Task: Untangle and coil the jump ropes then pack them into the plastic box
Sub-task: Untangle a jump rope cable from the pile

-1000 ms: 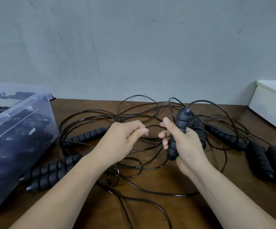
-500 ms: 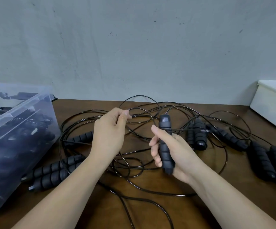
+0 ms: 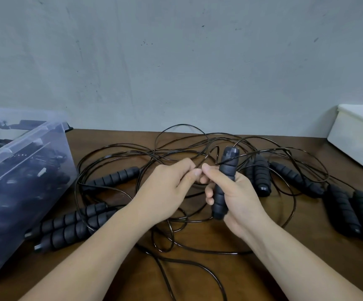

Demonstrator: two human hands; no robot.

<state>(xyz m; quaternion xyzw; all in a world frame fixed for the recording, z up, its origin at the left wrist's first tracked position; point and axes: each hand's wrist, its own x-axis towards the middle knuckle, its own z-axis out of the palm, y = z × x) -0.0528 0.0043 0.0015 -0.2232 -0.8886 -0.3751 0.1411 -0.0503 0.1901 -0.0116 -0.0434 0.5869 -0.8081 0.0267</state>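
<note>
Untangling step: right hand (image 3: 237, 192) fingers wrap one foam handle (image 3: 225, 181) upright over mid-desk (image 3: 208, 235), left hand (image 3: 165, 192) pinches a cord just beside it, tangled jump ropes (image 3: 181, 124) sprawl rightward from the plastic box (image 3: 20, 174) at the left edge; next move likely needs the handle threaded free of the loops.

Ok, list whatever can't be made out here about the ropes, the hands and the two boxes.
All head view.
- Which of the cords joins the handle in the right hand: they cross in a tangle.
- How many cords the left hand pinches: its fingers cover them.
- What fills the plastic box: the cloudy wall blurs it, the left edge cuts it.
- What the white tub holds: the right edge cuts it.
</note>
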